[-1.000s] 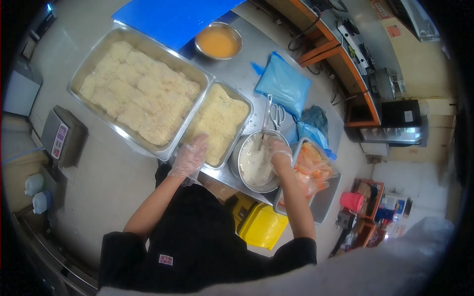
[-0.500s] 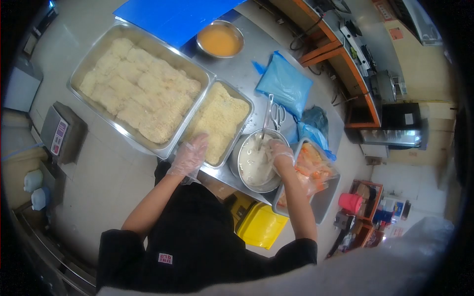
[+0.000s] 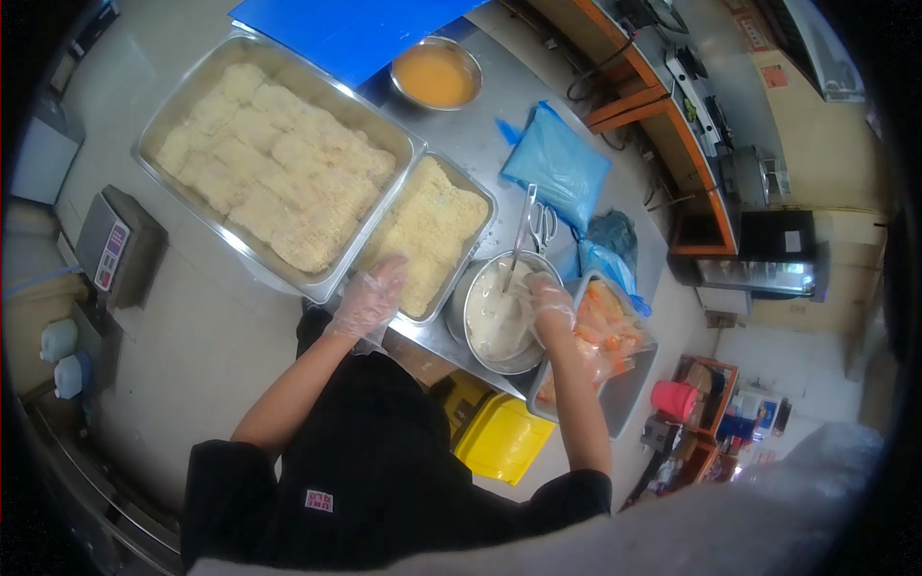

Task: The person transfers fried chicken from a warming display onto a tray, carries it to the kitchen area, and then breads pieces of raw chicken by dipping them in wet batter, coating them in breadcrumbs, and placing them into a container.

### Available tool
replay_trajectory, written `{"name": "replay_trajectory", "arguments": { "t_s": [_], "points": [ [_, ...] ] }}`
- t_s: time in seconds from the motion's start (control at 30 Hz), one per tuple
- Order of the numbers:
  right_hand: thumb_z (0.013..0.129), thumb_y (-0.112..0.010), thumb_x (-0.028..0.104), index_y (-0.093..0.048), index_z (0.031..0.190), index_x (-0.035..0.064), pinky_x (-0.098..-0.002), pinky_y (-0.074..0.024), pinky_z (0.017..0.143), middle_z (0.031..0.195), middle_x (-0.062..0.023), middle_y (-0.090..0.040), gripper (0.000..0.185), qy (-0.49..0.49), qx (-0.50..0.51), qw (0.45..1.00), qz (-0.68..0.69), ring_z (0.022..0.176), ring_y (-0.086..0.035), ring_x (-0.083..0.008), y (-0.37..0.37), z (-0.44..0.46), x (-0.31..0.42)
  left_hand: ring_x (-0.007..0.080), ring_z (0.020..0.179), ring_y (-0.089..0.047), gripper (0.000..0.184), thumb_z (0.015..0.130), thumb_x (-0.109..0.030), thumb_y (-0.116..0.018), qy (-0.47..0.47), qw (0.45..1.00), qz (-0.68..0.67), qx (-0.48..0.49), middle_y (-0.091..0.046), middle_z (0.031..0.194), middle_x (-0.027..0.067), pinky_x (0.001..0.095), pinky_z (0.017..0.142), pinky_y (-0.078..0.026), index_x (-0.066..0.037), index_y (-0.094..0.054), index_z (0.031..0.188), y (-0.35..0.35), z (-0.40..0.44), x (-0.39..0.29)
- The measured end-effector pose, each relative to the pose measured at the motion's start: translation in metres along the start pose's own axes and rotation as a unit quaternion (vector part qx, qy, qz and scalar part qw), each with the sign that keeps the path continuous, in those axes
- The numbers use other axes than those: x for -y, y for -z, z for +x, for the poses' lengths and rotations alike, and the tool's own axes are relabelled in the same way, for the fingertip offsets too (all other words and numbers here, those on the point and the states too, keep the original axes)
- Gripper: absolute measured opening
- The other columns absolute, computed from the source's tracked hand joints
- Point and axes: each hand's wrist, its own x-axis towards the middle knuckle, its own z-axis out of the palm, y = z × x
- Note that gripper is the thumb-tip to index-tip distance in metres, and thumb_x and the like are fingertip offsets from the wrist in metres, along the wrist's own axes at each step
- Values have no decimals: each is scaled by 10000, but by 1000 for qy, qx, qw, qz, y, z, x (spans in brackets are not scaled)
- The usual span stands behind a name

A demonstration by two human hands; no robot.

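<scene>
My left hand (image 3: 373, 300), in a clear plastic glove, rests at the near left edge of a small metal tray (image 3: 486, 192) of pale breadcrumbs (image 3: 434, 223). Its fingers are stretched out over the crumbs, and nothing shows in them. A metal pot (image 3: 456, 322) stands to the right of that tray with white batter (image 3: 495, 322) inside. Gloved too, my right hand (image 3: 549, 305) reaches over the pot's right side, its fingers down at the batter. Whether they grip anything there is hidden. A long metal utensil handle (image 3: 523, 226) leans out of the batter.
On the left is a large metal tray (image 3: 415, 158) of crumb-coated pieces (image 3: 279, 168). Behind are a bowl of orange liquid (image 3: 437, 77), a blue bag (image 3: 557, 163) and scissors (image 3: 545, 228). A grey bin (image 3: 634, 384) with orange-coated pieces sits right, a yellow bin (image 3: 504, 440) below.
The view has shifted slightly. My right hand stays at the right side of the pot with almost no movement, and my left hand remains at the crumb tray.
</scene>
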Motion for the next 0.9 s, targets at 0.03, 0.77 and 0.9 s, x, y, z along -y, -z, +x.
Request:
{"name": "replay_trajectory", "arguments": {
  "t_s": [0.03, 0.77, 0.9],
  "points": [
    [881, -560, 326, -638, 1148, 131, -445, -494, 900, 1178, -173, -642, 340, -28, 2, 1000, 5, 1057, -628, -361, 10, -7, 3, 411, 966, -638, 319, 957, -206, -550, 0, 1000, -10, -1, -667, 1085, 189, 450, 820, -518, -124, -551, 1266, -1, 0, 1],
    [820, -629, 431, -634, 1187, 100, -439, -450, 991, 1219, -224, -614, 494, -133, 87, 985, 61, 1151, -582, -370, 4, -33, 47, 407, 1001, -634, 321, 952, -210, -547, 35, 999, -4, 14, -658, 1138, 180, 443, 841, -518, -120, -560, 1261, 0, -1, -5],
    [810, -652, 441, -616, 1146, 105, -445, -470, 942, 1147, -213, -649, 477, -104, 88, 989, 58, 1096, -613, -368, -18, -25, 39, 400, 999, -636, 322, 955, -217, -546, -11, 999, 34, -20, -658, 1139, 175, 440, 834, -522, -123, -558, 1263, -2, 0, -1]
  ]
}}
